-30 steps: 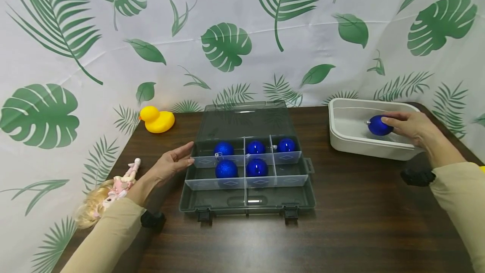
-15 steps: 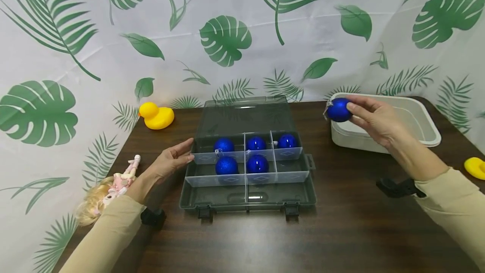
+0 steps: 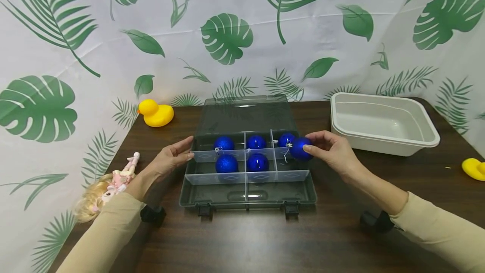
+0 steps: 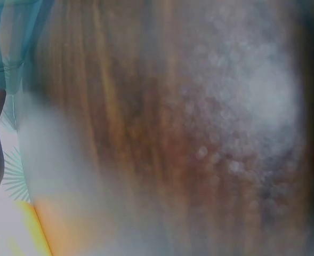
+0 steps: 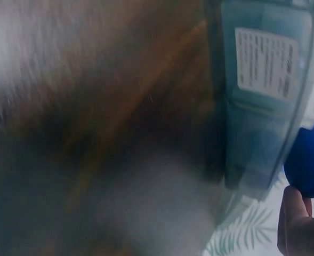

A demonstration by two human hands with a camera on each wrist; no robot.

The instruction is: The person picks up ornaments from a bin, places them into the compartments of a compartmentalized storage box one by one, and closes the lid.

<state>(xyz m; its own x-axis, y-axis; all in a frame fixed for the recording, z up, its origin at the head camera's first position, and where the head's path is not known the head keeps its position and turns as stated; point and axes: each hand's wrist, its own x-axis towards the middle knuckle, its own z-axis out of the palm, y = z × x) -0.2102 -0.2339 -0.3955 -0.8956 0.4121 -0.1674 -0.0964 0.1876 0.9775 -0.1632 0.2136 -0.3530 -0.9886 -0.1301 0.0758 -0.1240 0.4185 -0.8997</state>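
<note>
A dark translucent organizer box (image 3: 212, 198) lies with its lid folded back, split into compartments by clear dividers. Several blue Christmas baubles, such as the glittery bauble (image 3: 226, 164), sit in its back and middle rows. My right hand (image 3: 335, 153) pinches a matte blue bauble (image 3: 302, 149) above the right end of the middle row, its cap pointing left. In the right wrist view the same bauble (image 5: 308, 160) shows beside the box's side wall (image 5: 258, 117). My left hand (image 3: 172, 159) touches the box's left edge with fingers extended.
A white plastic tub (image 3: 386, 144) stands at the back right with nothing visible inside. A yellow rubber duck (image 3: 156, 113) sits back left, and another yellow object (image 3: 473, 168) is at the right edge. A blond doll (image 3: 113, 186) lies by the left forearm.
My right hand has carried the matte bauble out of the white tub, leftward and toward me, to over the organizer box. The left hand has stayed at the box's left edge.
</note>
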